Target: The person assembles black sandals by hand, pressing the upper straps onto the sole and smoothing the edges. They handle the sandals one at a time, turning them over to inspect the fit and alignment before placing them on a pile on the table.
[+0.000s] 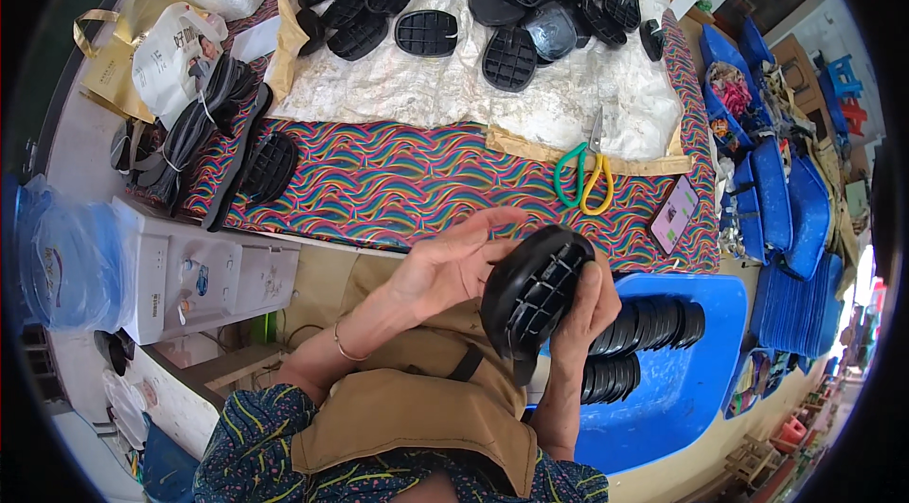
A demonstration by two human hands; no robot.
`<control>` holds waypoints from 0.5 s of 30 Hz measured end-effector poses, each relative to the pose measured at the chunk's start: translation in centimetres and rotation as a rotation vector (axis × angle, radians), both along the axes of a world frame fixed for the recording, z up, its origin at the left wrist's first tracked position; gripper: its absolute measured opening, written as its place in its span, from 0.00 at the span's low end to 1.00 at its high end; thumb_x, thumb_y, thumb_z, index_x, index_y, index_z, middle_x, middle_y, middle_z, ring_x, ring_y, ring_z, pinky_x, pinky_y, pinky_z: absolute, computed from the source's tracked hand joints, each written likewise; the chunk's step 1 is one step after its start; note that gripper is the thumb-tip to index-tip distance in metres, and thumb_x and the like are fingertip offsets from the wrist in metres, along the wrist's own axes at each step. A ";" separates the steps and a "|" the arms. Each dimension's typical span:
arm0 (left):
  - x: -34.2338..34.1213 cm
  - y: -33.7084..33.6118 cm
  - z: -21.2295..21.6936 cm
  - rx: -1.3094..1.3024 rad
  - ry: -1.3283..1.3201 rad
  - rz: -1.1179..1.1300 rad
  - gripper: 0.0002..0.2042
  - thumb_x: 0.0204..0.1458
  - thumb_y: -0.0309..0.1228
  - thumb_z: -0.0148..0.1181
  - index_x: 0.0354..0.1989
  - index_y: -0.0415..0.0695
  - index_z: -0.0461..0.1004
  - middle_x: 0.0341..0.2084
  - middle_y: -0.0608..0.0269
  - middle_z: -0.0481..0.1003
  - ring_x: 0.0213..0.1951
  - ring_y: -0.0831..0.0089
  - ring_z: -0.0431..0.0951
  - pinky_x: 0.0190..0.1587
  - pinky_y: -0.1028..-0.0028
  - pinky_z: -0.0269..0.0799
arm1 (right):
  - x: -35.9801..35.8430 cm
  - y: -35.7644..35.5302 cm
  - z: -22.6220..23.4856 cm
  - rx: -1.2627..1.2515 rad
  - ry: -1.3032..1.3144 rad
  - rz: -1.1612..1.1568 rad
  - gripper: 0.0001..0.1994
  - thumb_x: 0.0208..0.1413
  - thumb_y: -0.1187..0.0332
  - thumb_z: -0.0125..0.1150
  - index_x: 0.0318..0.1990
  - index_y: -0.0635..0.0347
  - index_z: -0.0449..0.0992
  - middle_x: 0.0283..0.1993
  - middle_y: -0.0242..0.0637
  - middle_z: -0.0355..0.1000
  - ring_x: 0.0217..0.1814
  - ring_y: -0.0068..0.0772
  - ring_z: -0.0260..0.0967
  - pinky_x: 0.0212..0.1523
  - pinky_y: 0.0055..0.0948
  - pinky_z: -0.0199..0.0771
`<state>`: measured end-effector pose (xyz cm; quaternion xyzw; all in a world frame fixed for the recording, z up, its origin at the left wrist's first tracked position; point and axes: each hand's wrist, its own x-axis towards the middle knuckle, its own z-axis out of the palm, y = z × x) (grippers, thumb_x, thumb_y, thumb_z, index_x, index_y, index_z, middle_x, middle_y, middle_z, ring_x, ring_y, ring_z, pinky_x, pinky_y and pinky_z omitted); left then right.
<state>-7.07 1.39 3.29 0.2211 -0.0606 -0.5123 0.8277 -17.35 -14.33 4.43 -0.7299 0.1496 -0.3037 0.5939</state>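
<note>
Here, your right hand [589,302] grips a black, grid-bottomed shoe sole [532,295], held tilted before the patterned tabletop [379,186], left of the blue tub [653,437]. Your left hand [453,262]: grip open, fingers spread beside the sole, contact unclear.

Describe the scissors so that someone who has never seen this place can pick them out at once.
Find the wavy, multicoloured tablecloth, then the whitish sheet spread over its far part. At that sheet's near edge, left of the phone, lie the scissors, blades pointing toward the far side. One handle loop is green, the other yellow, unlike the black, grid-patterned pieces farther back.
</note>
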 end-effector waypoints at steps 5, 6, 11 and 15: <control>-1.1 0.0 1.0 0.078 -0.204 0.086 0.27 0.69 0.45 0.41 0.70 0.40 0.55 0.62 0.55 0.66 0.60 0.68 0.70 0.60 0.67 0.68 | 0.1 0.1 0.2 -0.270 0.053 -0.088 0.21 0.71 0.61 0.42 0.53 0.73 0.73 0.44 0.44 0.79 0.45 0.28 0.74 0.49 0.27 0.72; -1.7 0.1 1.3 0.141 -0.244 0.100 0.27 0.69 0.44 0.40 0.70 0.39 0.55 0.62 0.56 0.65 0.61 0.69 0.69 0.61 0.67 0.66 | 0.0 0.1 0.0 -0.313 0.073 -0.111 0.21 0.71 0.61 0.41 0.53 0.72 0.74 0.44 0.44 0.79 0.44 0.28 0.75 0.48 0.27 0.73; -2.9 0.1 1.7 0.293 -0.513 0.188 0.26 0.70 0.40 0.39 0.70 0.35 0.54 0.63 0.56 0.64 0.64 0.70 0.65 0.66 0.70 0.57 | 0.0 0.2 -0.3 -0.389 0.054 -0.143 0.20 0.71 0.63 0.40 0.53 0.71 0.74 0.42 0.43 0.79 0.41 0.29 0.77 0.45 0.26 0.74; -2.2 0.7 2.7 0.469 -0.972 0.212 0.25 0.70 0.38 0.40 0.69 0.34 0.55 0.64 0.56 0.64 0.64 0.72 0.62 0.67 0.72 0.54 | -0.3 -0.3 -0.8 -0.422 -0.024 -0.207 0.19 0.71 0.64 0.40 0.53 0.72 0.73 0.42 0.42 0.79 0.40 0.29 0.77 0.44 0.25 0.74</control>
